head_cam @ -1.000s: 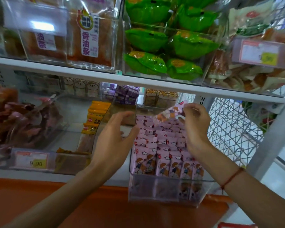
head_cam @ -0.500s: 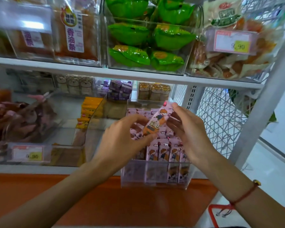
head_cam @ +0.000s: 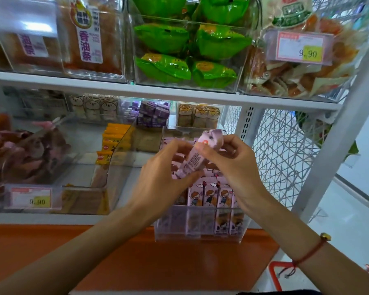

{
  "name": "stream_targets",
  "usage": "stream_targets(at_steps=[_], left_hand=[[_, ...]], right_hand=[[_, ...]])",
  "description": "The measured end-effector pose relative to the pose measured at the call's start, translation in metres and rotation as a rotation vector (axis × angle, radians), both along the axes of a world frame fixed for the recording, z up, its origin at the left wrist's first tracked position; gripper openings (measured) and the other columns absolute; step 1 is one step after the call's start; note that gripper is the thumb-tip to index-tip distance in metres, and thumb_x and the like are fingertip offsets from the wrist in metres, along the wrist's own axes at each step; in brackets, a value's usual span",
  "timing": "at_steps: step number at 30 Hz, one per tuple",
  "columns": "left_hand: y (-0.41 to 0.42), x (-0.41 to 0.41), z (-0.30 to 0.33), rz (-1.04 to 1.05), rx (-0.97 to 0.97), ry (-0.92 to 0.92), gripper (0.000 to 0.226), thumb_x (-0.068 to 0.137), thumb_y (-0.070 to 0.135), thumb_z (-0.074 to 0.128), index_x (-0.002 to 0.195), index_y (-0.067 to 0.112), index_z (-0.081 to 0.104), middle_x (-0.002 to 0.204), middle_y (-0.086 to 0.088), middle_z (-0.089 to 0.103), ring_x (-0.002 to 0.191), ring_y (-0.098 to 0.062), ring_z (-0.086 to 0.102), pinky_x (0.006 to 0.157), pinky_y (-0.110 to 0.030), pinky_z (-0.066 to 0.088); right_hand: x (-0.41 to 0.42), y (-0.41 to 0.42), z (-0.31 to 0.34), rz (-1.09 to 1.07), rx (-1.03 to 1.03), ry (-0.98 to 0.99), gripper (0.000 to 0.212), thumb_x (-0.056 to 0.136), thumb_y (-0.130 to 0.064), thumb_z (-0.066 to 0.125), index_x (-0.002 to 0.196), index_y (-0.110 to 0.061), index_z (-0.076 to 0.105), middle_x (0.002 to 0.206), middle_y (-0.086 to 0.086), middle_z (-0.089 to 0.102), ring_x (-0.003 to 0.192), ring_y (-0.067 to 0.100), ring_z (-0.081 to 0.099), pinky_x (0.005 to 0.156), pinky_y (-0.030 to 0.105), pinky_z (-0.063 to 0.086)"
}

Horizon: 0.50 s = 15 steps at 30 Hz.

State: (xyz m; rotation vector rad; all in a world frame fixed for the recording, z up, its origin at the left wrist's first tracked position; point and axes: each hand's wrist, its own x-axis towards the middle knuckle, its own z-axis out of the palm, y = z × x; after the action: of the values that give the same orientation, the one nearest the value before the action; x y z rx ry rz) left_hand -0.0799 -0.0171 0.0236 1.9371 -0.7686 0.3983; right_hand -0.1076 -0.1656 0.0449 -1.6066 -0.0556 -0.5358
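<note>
A pink snack packet (head_cam: 195,158) is held up over a clear plastic bin (head_cam: 198,233) on the lower shelf, its printed back side toward me. My left hand (head_cam: 160,184) pinches its lower end between thumb and fingers. My right hand (head_cam: 232,167) pinches its upper end. The bin holds several more pink packets (head_cam: 211,194) with a cartoon figure, standing upright in rows. Part of the held packet is hidden behind my fingers.
A clear bin (head_cam: 107,182) with yellow packets (head_cam: 113,141) stands to the left, and a price tag (head_cam: 31,199) reads 9.90. The upper shelf (head_cam: 158,92) carries green packs (head_cam: 190,50) and other snacks. A white wire mesh panel (head_cam: 281,156) closes the right side. An orange ledge (head_cam: 115,262) runs below.
The packet has been turned over from its cartoon front to its printed back. Both hands now pinch it at its ends, where earlier the right hand alone lifted it from the bin.
</note>
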Motion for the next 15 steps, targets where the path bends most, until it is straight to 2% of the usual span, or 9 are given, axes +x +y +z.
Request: stream_targets(at_steps=[2,5,7,10,12,15], left_hand=[[0.001,0.001,0.000,-0.047,-0.014,0.059,0.045,0.082,0.025,0.070,0.123,0.028,0.053,0.110,0.022,0.060,0.101,0.010,0.057,0.081,-0.008,0.049],[0.000,0.000,0.006,-0.169,-0.129,0.220,0.036,0.087,0.023,0.063,0.121,0.033,0.055,0.108,0.020,0.064,0.095,0.007,0.062,0.076,-0.011,0.052],[-0.004,-0.001,0.009,-0.250,-0.195,0.358,0.023,0.086,0.027,0.061,0.108,0.035,0.059,0.097,0.016,0.070,0.087,0.004,0.067,0.067,-0.009,0.052],[-0.007,-0.002,0.010,-0.320,-0.240,0.578,0.017,0.089,0.031,0.056,0.099,0.023,0.067,0.068,0.014,0.071,0.067,-0.001,0.069,0.061,-0.013,0.053],[-0.008,-0.002,0.009,-0.317,-0.207,0.625,0.023,0.091,0.033,0.052,0.098,0.019,0.069,0.064,0.012,0.070,0.064,-0.002,0.068,0.061,-0.014,0.054],[-0.008,0.000,0.006,-0.321,-0.200,0.621,0.025,0.090,0.039,0.051,0.098,0.023,0.070,0.071,0.007,0.071,0.068,-0.005,0.068,0.063,-0.016,0.055]], right_hand=[[0.000,-0.004,0.001,0.046,-0.010,0.047,0.055,0.052,-0.046,0.075,0.097,-0.016,0.062,0.088,-0.008,0.072,0.083,0.004,0.068,0.076,0.022,0.056],[0.000,-0.010,0.003,0.084,-0.017,0.060,0.048,0.061,-0.041,0.072,0.102,-0.019,0.063,0.092,-0.006,0.073,0.086,0.008,0.070,0.075,0.023,0.055],[0.000,-0.012,0.003,0.062,-0.020,0.087,0.043,0.070,-0.039,0.072,0.107,-0.019,0.063,0.094,-0.002,0.074,0.083,0.010,0.071,0.070,0.021,0.055],[0.003,-0.012,0.000,0.069,0.031,0.171,0.034,0.080,-0.033,0.070,0.110,-0.017,0.065,0.092,0.003,0.074,0.083,0.017,0.072,0.071,0.023,0.054],[0.003,-0.012,-0.001,0.065,0.039,0.193,0.031,0.081,-0.032,0.069,0.108,-0.017,0.067,0.094,0.006,0.073,0.083,0.019,0.072,0.068,0.022,0.054],[0.004,-0.011,-0.001,0.066,0.046,0.181,0.028,0.082,-0.031,0.069,0.109,-0.021,0.068,0.095,0.005,0.073,0.082,0.016,0.071,0.068,0.022,0.053]])
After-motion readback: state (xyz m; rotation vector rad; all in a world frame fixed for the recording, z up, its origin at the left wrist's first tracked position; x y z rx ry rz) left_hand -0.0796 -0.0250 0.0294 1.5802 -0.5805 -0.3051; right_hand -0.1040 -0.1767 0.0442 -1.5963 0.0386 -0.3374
